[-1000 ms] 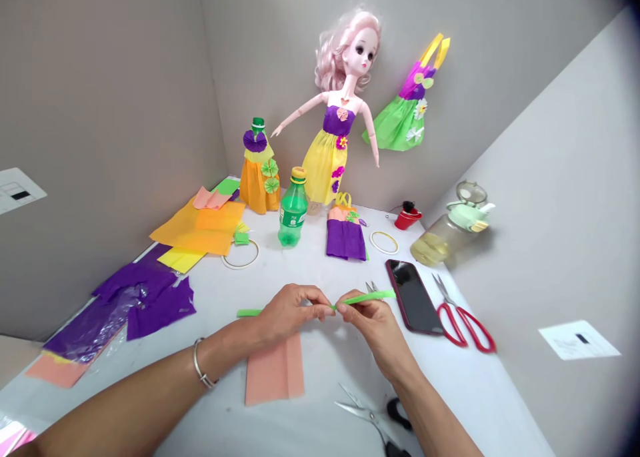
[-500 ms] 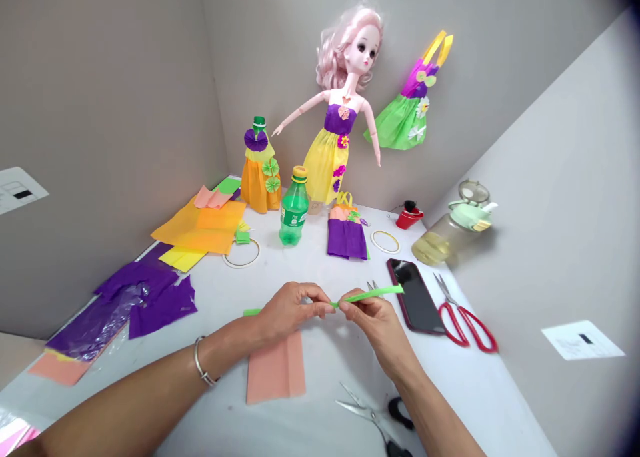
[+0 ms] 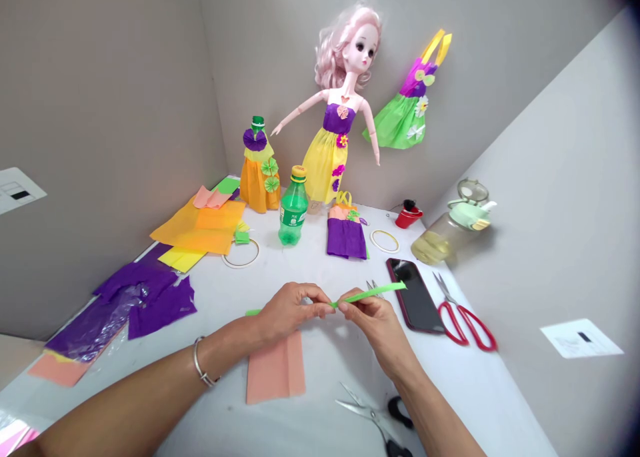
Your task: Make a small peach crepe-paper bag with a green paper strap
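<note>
A narrow strip of green crepe paper (image 3: 376, 292) is pinched between both hands above the table. My left hand (image 3: 294, 308) grips its left end between thumb and forefinger. Close beside it, my right hand (image 3: 370, 314) pinches the strip, whose free end sticks out to the right over the phone. Under my left wrist lies a folded salmon paper piece (image 3: 276, 370), with a bit of green paper (image 3: 253, 312) showing at its top. Black-handled scissors (image 3: 373, 414) lie open near my right forearm. A small metal tool (image 3: 374, 288) is partly hidden behind my right hand.
At the back stand a green bottle (image 3: 293, 210), a doll (image 3: 340, 130) and a paper-dressed bottle (image 3: 260, 177). A phone (image 3: 415, 297), red scissors (image 3: 465, 317) and a drink bottle (image 3: 450, 224) are on the right. Orange paper (image 3: 195, 224) and purple paper (image 3: 160, 304) lie left.
Almost nothing differs. The strip's free end has shifted very slightly up and to the right; both hands keep their pinch on it.
</note>
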Demonstrator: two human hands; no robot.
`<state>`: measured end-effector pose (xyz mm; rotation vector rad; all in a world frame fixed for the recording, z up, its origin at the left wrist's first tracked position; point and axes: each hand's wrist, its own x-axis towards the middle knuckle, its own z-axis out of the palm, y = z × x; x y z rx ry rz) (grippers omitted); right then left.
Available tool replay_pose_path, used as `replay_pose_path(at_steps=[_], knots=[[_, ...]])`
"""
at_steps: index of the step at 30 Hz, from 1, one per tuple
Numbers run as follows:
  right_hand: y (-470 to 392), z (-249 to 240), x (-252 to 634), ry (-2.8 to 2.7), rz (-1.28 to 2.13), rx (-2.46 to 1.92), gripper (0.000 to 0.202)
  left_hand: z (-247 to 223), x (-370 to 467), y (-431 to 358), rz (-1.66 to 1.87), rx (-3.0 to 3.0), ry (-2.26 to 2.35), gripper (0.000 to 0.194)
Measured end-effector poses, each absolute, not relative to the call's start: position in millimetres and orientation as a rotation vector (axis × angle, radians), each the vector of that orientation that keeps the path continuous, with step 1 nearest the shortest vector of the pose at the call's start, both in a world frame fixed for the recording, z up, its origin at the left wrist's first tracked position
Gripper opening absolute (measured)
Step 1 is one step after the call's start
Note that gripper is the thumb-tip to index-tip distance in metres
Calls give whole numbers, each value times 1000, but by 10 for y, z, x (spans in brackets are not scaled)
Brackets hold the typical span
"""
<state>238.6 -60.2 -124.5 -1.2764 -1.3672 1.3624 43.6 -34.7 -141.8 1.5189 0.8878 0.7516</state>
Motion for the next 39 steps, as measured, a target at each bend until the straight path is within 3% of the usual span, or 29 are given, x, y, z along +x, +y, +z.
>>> replay_pose_path(at_steps=[39], knots=[[-560, -1326, 2478, -1249, 1318, -1261, 20, -1370, 389, -311, 720, 1512, 909, 22]])
